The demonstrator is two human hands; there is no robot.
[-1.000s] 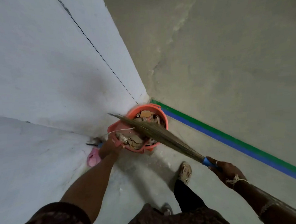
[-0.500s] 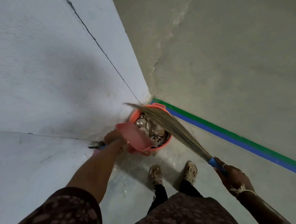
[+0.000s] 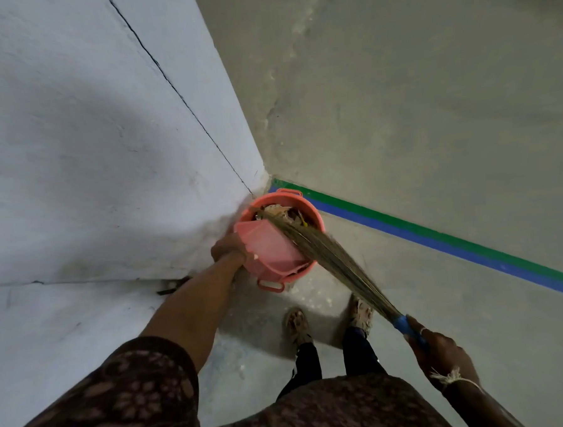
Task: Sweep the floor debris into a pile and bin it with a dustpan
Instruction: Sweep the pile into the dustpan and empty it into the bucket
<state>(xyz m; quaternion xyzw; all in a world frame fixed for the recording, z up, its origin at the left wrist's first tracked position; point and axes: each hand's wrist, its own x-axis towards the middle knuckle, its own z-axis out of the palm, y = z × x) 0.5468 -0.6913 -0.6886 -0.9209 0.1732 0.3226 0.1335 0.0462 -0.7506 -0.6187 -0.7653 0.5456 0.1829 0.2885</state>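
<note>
A pale painted wall (image 3: 90, 141) fills the left side. The left hand (image 3: 230, 250) is curled round the back end of a pink dustpan (image 3: 269, 246); the handle itself is hidden inside the fist. Just right of that grip, the pan lies tilted over the mouth of an orange bin (image 3: 319, 218) that stands in the corner at the wall's foot. Debris (image 3: 281, 210) lies inside the bin, beyond the pan's far edge. A grass broom (image 3: 335, 262) slants up and left from the right hand (image 3: 442, 356); its bristle tips reach into the bin alongside the pan. That hand grips the broom's blue handle (image 3: 401, 323), fingers wrapped round it. Between the two hands, lower down, stand two sandalled feet (image 3: 295, 323) on the concrete floor (image 3: 398, 109). Beyond the right-hand grip run a green stripe (image 3: 438, 237) and a blue stripe (image 3: 438, 251), side by side.
</note>
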